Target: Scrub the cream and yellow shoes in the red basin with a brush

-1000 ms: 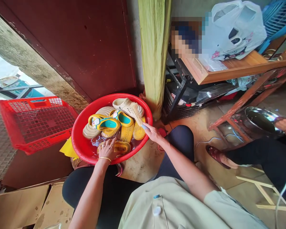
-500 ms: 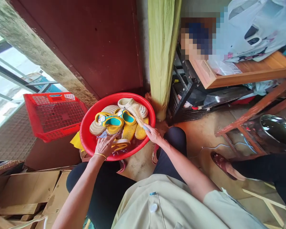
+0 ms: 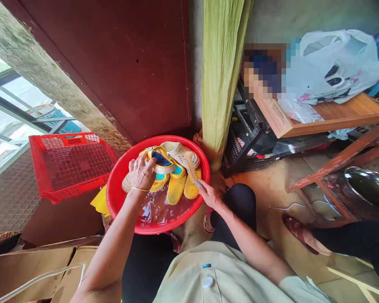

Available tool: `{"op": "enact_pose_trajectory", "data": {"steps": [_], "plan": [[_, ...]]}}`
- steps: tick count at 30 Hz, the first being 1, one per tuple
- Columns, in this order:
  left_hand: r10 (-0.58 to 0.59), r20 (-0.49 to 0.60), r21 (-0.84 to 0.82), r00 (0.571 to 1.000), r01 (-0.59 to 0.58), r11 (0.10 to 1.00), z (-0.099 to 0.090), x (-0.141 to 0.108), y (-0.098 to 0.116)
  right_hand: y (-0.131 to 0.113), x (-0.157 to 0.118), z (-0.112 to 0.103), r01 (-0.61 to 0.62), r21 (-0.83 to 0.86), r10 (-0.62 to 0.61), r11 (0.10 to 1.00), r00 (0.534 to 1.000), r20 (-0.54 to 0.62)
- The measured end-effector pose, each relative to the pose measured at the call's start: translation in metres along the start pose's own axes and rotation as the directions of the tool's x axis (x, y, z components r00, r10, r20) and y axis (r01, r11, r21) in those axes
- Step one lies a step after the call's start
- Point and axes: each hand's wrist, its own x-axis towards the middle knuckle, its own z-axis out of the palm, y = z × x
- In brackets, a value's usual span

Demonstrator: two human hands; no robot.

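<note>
A red basin (image 3: 183, 219) holds brownish water and several clogs. My left hand (image 3: 142, 173) has its fingers around a yellow clog with a blue inside (image 3: 161, 159), above the other shoes on the basin's left half. In my right hand (image 3: 208, 193), at the basin's right rim, is a brush (image 3: 191, 166) with pale bristles, its handle end between my fingers. The brush lies over a beige clog (image 3: 177, 151) and a yellow clog (image 3: 192, 187). Another yellow clog (image 3: 176, 190) rests beside it, sole up or tilted, partly in the water.
Left of the basin stands a red plastic crate (image 3: 72, 164), with cardboard boxes (image 3: 28, 269) below. A yellow-green cloth (image 3: 224, 84) hangs behind. At right are a wooden tray (image 3: 334, 124), a metal pot (image 3: 369, 185) and another person's foot (image 3: 300, 233).
My left hand has moved up from the water at the front of the basin, and a yellow clog with a blue inside is now raised in it. My right hand still holds the brush.
</note>
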Motion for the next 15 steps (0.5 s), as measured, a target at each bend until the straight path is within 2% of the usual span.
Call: {"op": "enact_pose_trajectory", "data": {"steps": [3, 7, 11, 15], "plan": [[-0.037, 0.098, 0.049, 0.994, 0.032, 0.998, 0.034, 0.012, -0.008, 0.002, -0.001, 0.001, -0.034, 0.014, 0.034, 0.999, 0.999, -0.003], [-0.163, 0.189, 0.105, 0.968, 0.146, 0.984, 0.072, 0.002, -0.027, 0.002, 0.0, -0.001, -0.049, 0.019, 0.049, 0.999, 0.999, 0.002], [-0.179, 0.305, 0.106, 0.935, 0.154, 0.982, 0.086, -0.008, -0.038, -0.004, 0.004, -0.006, -0.114, 0.0, 0.114, 0.993, 0.993, 0.033], [-0.188, 0.356, 0.096, 0.916, 0.164, 0.982, 0.095, -0.007, -0.031, -0.015, 0.012, -0.01, -0.173, -0.068, 0.178, 0.983, 0.98, 0.089]]}}
